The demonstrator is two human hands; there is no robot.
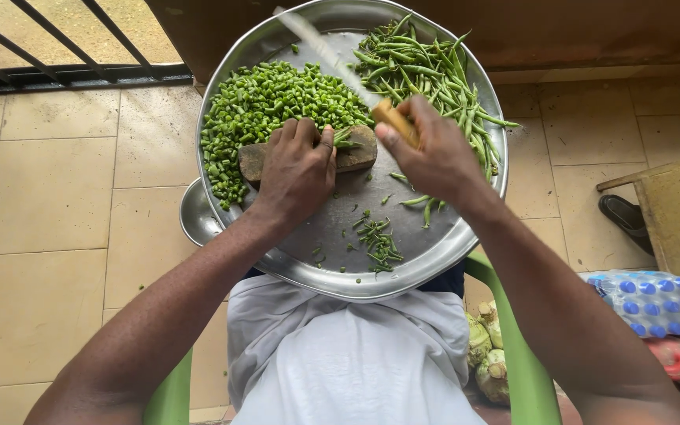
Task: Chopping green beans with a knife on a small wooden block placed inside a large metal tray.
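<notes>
Left hand (299, 169) hides beans (345, 139); knife (340, 67) blurred.

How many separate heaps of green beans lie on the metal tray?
2 main heaps: chopped pieces at the tray's upper left, whole beans at upper right. Scattered trimmings lie near the front.

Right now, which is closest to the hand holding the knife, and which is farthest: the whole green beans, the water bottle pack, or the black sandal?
From the right hand:
1. Whole green beans, just above it on the metal tray.
2. Black sandal, on the floor to the right.
3. Water bottle pack, lower right on the floor.
</notes>
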